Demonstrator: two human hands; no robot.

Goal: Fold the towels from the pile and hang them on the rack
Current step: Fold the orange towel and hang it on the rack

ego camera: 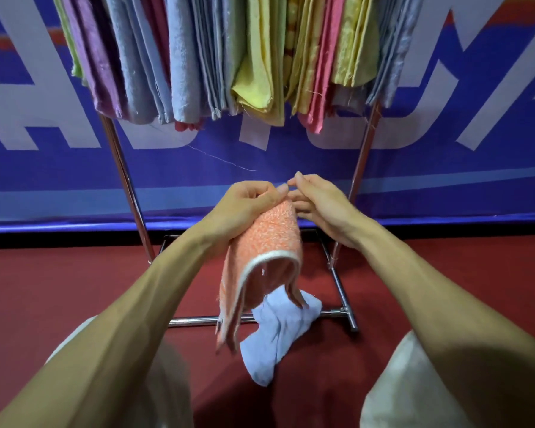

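Center frame: L hand (244, 208) grips the top of an orange towel (272, 239) w/ white trim, fingers curled over the fold; the cloth hangs down from it, doubled, lower edges loose and a bit blurred. R hand (322, 205) sits just beside it at the same height, fingers loosely bent, fingertips at the towel's top edge and thumb up near the L fingertips (can't tell if it's actually pinching cloth or only touching). Below the orange one, lower center, a light blue towel (278, 335) lies crumpled on the red floor (74, 279), draped over the front base bar of the chrome rack (127, 186). Across the top of frame the rack is packed w/ hung towels (198, 57): green, purple, blue-grey, yellow, pink. Behind it, a blue banner (445, 165) w/ big white letters. Light trousers (393, 381) show at the bottom corners.
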